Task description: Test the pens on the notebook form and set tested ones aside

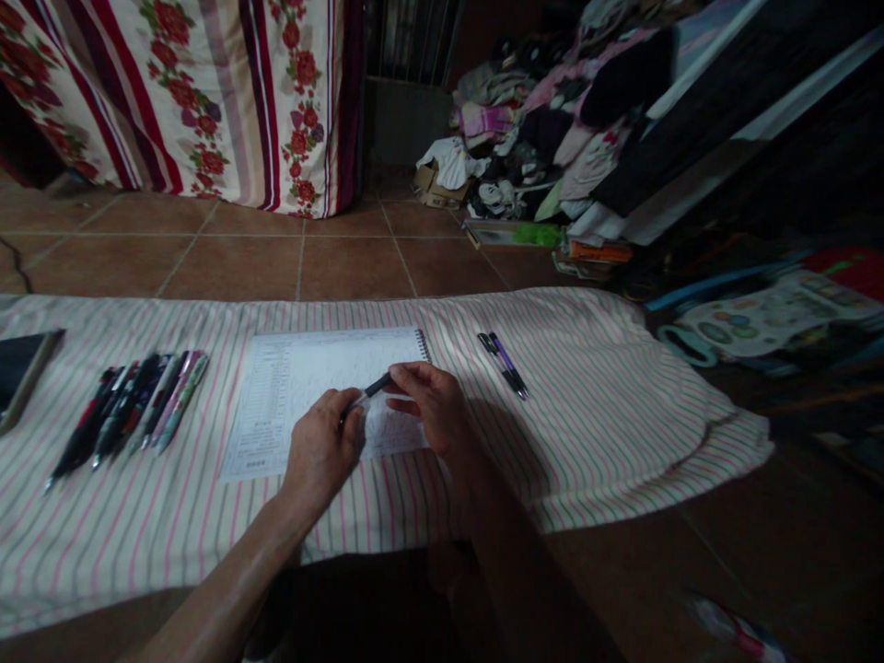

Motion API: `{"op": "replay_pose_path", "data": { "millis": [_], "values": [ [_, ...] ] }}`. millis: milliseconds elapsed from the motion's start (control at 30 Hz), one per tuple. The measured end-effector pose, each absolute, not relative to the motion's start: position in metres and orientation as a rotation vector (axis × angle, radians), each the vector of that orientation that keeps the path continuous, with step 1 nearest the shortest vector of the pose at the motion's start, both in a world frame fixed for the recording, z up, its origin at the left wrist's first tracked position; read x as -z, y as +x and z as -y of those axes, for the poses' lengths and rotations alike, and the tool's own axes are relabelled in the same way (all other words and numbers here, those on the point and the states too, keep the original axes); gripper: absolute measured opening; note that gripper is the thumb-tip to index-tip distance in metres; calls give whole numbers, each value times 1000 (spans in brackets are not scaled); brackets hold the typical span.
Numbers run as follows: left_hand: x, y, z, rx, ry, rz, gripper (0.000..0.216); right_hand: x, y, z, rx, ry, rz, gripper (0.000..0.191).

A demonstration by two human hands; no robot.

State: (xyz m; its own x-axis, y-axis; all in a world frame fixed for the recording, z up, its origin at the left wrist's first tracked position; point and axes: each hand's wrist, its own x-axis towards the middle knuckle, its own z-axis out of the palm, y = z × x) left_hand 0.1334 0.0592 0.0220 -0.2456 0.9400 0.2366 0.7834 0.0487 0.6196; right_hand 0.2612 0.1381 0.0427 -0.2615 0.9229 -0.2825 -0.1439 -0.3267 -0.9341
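Note:
Between my two hands is a dark pen with a clear section near its middle, tilted up to the right. My left hand is closed round its lower end, while the fingertips of my right hand pinch the black upper end. Whether one end is a cap coming off, I cannot tell. Beneath the hands lies a spiral-bound notebook with faint marks on its page, and a printed area shows at its left side. A black pen and a purple pen lie side by side to the right.
Several pens lie in a row at the left on the striped cloth. A dark framed board is at the left edge. Beyond are a tiled floor, a floral curtain and a heap of clothes.

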Motion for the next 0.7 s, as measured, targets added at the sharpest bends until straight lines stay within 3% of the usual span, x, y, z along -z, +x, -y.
{"op": "replay_pose_path", "data": {
  "millis": [700],
  "values": [
    [-21,133,-59,-877,1782,-2126,25,-33,255,-139,-1494,-1165,1205,24]
  ]
}}
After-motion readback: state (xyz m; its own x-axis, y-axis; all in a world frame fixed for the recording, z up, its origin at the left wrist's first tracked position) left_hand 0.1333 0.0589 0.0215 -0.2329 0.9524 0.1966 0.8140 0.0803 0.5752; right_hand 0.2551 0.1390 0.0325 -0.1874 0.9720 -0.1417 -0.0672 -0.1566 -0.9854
